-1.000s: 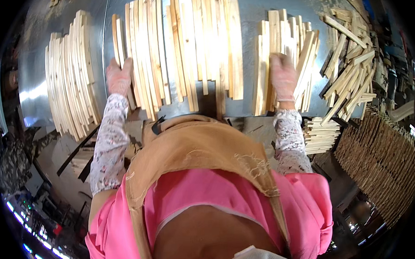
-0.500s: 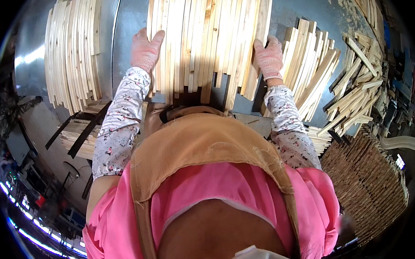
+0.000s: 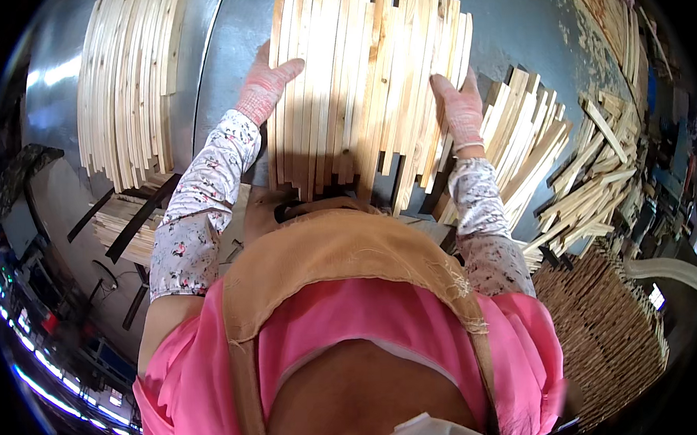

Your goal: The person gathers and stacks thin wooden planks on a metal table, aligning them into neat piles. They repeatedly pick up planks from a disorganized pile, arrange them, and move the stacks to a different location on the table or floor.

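Observation:
A broad row of pale wooden strips [image 3: 358, 85] lies side by side in front of me, its near ends uneven and close to my apron. My left hand [image 3: 266, 85], in a pinkish work glove, grips the row's left edge with the thumb laid over the top. At the opposite edge my right hand [image 3: 460, 110], gloved alike, clasps the outermost strips, thumb on top and fingers down the outer side. Most of the fingers on both hands are hidden beside or beneath the wood.
Another row of strips [image 3: 129, 91] lies at the left of the grey metal table [image 3: 229, 59]. Right of my right hand is a smaller slanted pile of strips [image 3: 527, 132], then a jumbled heap of short pieces [image 3: 595, 175]. Brown stacked wood [image 3: 603, 338] stands at lower right.
The row between my hands sits slightly further right in view, its right-hand strips closer together. My left thumb now reaches further over the top. The view has turned a little.

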Motion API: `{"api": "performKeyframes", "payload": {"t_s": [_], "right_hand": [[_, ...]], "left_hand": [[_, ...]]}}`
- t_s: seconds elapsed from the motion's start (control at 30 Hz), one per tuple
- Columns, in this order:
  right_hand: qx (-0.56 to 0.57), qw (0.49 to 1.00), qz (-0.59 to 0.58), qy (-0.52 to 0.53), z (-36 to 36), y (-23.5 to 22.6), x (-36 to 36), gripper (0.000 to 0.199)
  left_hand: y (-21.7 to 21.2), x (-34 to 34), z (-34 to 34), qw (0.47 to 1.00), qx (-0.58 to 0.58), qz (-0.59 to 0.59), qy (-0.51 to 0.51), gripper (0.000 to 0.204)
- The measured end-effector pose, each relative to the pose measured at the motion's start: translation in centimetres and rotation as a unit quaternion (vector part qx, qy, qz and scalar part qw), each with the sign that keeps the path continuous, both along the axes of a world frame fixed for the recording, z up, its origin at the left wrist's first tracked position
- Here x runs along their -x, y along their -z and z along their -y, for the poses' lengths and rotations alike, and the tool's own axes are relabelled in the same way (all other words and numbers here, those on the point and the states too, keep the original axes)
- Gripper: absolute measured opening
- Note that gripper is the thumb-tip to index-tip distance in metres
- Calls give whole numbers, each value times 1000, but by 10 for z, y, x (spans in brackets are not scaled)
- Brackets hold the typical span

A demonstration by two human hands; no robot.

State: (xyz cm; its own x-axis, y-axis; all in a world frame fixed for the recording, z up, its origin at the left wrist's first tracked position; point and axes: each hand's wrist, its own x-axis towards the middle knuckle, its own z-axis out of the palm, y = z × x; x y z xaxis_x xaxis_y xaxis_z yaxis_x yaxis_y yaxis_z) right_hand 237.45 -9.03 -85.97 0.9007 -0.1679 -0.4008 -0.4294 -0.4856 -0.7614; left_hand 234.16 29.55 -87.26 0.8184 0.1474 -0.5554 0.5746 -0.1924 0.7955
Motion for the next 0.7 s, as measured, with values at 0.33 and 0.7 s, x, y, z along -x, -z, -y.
{"api": "performKeyframes", "payload": {"t_s": [0.33,0.7], "right_hand": [[-238,971,-18,32,7,-23,-2,73],[-219,824,519,-56,-1,-189,-76,60]], "left_hand": [[-43,-3,-14,991,117,63,-7,86],[-182,-8,-114,976,69,207,23,77]]}}
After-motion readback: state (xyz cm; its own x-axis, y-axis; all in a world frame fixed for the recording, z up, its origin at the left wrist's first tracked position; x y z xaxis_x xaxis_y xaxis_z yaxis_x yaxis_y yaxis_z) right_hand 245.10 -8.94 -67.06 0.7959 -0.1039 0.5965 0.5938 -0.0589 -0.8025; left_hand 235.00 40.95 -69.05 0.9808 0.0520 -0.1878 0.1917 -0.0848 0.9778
